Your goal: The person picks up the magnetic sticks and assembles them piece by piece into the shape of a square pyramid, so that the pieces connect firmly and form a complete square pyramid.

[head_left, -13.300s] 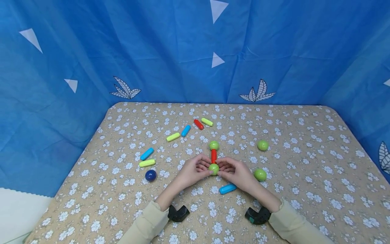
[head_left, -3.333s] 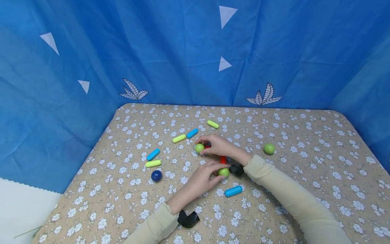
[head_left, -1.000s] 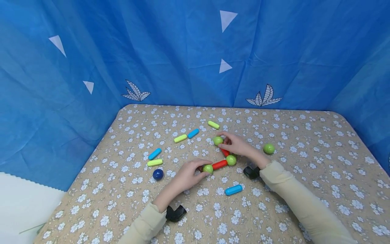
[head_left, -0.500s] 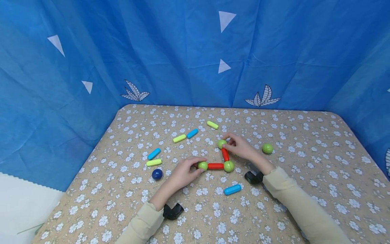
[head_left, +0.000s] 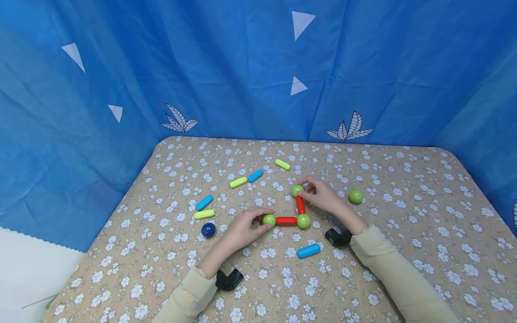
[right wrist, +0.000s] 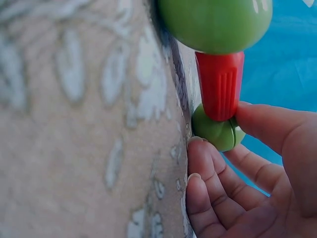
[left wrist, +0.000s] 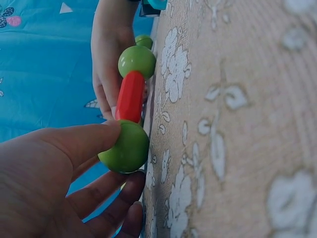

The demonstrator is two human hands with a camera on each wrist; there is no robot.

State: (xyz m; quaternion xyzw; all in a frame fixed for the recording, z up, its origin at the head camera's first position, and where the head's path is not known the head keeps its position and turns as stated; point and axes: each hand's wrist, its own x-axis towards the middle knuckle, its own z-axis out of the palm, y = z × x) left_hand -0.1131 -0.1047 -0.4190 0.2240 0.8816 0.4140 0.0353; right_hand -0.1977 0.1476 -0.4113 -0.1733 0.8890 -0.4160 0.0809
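Note:
Two red rods and three green balls form an L on the cloth. My left hand [head_left: 244,229] pinches the left green ball [head_left: 269,220] between thumb and fingers. From that ball one red rod [head_left: 286,220] runs right to the corner green ball [head_left: 304,220]. The other red rod [head_left: 300,205] leads away from the corner to the far green ball [head_left: 297,190], which my right hand [head_left: 321,196] pinches. In the right wrist view, the thumb lies where the red rod [right wrist: 221,84] meets the far green ball [right wrist: 215,129].
A loose green ball [head_left: 355,196] sits to the right. Nearer me lies a blue rod [head_left: 308,250]. On the left are a dark blue ball [head_left: 208,229], a blue rod [head_left: 204,202] and a yellow rod [head_left: 204,214]. More blue and yellow rods [head_left: 238,182] lie farther back.
A second red rod and third green ball have joined the earlier two-ball piece. Over the last second, both hands swung the bent chain into an L; since half a second ago it has barely moved.

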